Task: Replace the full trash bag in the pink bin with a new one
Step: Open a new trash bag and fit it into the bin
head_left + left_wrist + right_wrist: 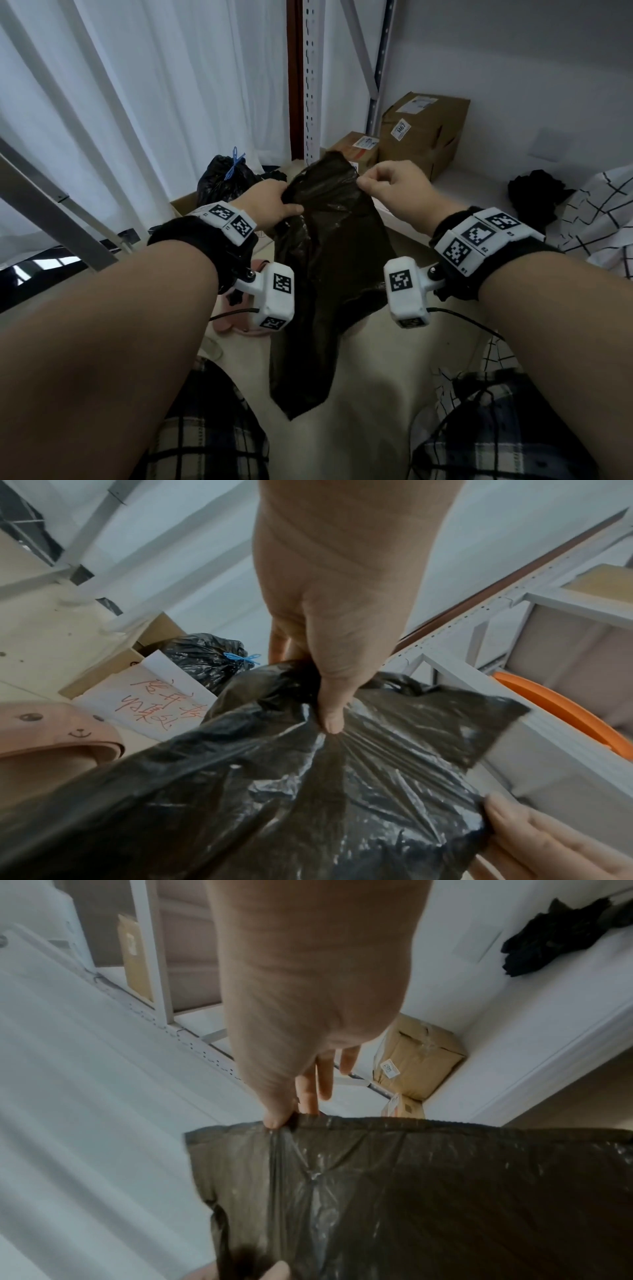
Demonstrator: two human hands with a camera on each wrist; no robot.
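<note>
A new dark trash bag (322,274) hangs flat and unfolded between my hands, above the floor in front of my knees. My left hand (274,202) grips its upper left edge, thumb pressed on the plastic (329,718). My right hand (380,185) pinches the top right edge between thumb and forefinger (277,1118). The pink bin (58,737), with a small animal face on its rim, stands below and left of the bag; in the head view only a sliver of the pink bin (239,322) shows. The full black bag (222,181), tied with a blue string, sits behind in a cardboard box.
Brown parcels (421,133) stand by the wall at the back right. A metal shelf upright (313,78) rises behind the bag, white curtains (137,96) hang at the left. Black cloth (537,192) and checked fabric (599,219) lie at the right. An orange tub (561,712) sits under the shelf.
</note>
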